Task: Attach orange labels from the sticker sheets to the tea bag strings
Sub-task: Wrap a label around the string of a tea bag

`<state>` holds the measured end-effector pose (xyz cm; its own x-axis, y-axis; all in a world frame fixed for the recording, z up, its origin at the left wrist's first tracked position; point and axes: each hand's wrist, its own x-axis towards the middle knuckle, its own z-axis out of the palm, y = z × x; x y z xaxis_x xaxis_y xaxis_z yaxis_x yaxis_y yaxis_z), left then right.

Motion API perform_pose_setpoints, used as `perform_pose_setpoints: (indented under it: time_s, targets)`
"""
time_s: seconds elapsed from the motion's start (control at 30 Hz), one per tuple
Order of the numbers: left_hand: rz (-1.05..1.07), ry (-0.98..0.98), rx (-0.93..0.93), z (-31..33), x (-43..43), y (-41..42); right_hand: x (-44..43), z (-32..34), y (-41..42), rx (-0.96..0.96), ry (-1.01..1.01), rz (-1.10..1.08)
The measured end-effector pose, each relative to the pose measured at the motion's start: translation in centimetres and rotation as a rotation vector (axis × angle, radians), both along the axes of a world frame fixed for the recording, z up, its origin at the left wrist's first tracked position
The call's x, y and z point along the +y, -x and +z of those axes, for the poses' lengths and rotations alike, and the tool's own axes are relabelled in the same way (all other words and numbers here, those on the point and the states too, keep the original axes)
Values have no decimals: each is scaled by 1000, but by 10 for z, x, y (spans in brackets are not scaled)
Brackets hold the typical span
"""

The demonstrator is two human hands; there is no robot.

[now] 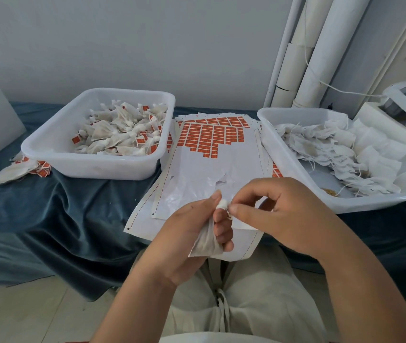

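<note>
Tea bag [205, 241] is held in the left hand [184, 238], body hanging down under the palm and bunched white top sticking up between thumb and forefinger. Left fingers are curled round it. The right hand [278, 214] meets it from the right, with thumb and forefinger pinched tight on that bunched top and the other fingers loosely curled. Cannot tell whether a label or the string is inside the pinch, too small.

Step looks like working the string or tag at the bag's top; whether a label is on yet is not readable.

Sticker sheets [197, 174] lie just beyond both hands; the near part is peeled bare and the orange labels [209, 137] are left at the far end. If no label is on, the next move needs a reach past the bare backing to peel one.

A tub [93, 167] of tagged bags sits beyond the left hand. A tub [296, 174] of plain bags is just beside the right hand.
</note>
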<state>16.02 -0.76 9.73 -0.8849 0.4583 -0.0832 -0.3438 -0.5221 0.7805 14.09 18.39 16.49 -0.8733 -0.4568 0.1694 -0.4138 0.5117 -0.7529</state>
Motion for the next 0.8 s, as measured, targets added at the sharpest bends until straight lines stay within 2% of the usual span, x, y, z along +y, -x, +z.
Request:
perform_pose_setpoints:
  time_s: [0.1,0.23,0.37,0.67,0.8]
  targets:
    - [14,-66,-31,0,0,0,-7,-6,-7,228,-12,-80]
    - [75,-72,-41,3,3,-1,-12,-15,-13,600,-166,-59]
    - [166,15,-9,5,5,-2,-10,-16,-13,747,-248,-19]
    - [213,340,72,9,2,-3,-11,-21,-8,729,-252,-57]
    - [204,459,170,7,3,-4,-13,-14,-14,601,-331,-173]
